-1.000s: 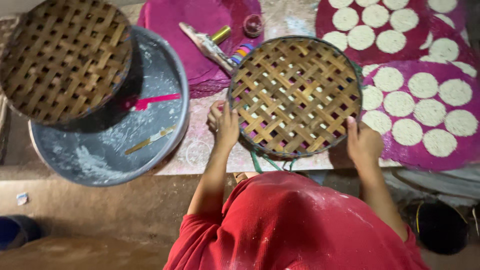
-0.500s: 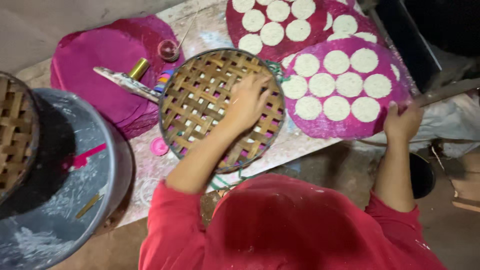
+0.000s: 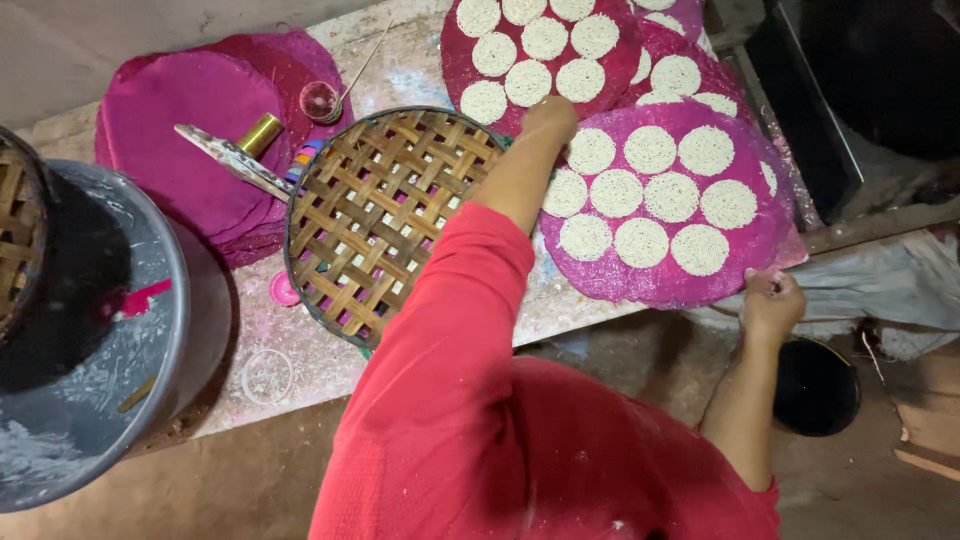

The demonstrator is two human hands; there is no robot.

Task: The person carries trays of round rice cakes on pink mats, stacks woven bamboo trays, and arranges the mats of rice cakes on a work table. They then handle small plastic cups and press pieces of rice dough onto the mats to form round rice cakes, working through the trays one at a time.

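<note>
**Hands at the magenta mat of white discs**

Head view, looking straight down. A person in a red top [image 3: 470,420] leans over a powder-dusted work surface [image 3: 560,300].

Left hand [image 3: 548,118]: arm stretched forward across the right edge of a round woven bamboo tray [image 3: 385,225]; the hand lies at the far edge of the near magenta mat [image 3: 665,285], between that mat and a second one behind it. Fingers are curled under and mostly hidden, so I cannot tell whether they hold anything.

Right hand [image 3: 772,305]: at the near right edge of the same mat, fingers closed in a pinch on the mat's rim.

The near mat carries round white discs [image 3: 642,242] in rows, lying apart from one another. The second mat [image 3: 475,60] behind it, darker red, also holds white discs. A third peeks out at the top right, partly covered.

Left of the bamboo tray: a stack of bare magenta mats [image 3: 180,160], with a small brass-coloured cylinder [image 3: 260,133] and a small round red pot [image 3: 320,100] on it. A flat, powder-streaked tool [image 3: 232,160] lies just beside the tray's left rim. Far left, a large grey metal basin [image 3: 150,370], white-dusted inside, with another bamboo tray [image 3: 15,240] at the frame's edge.
</note>
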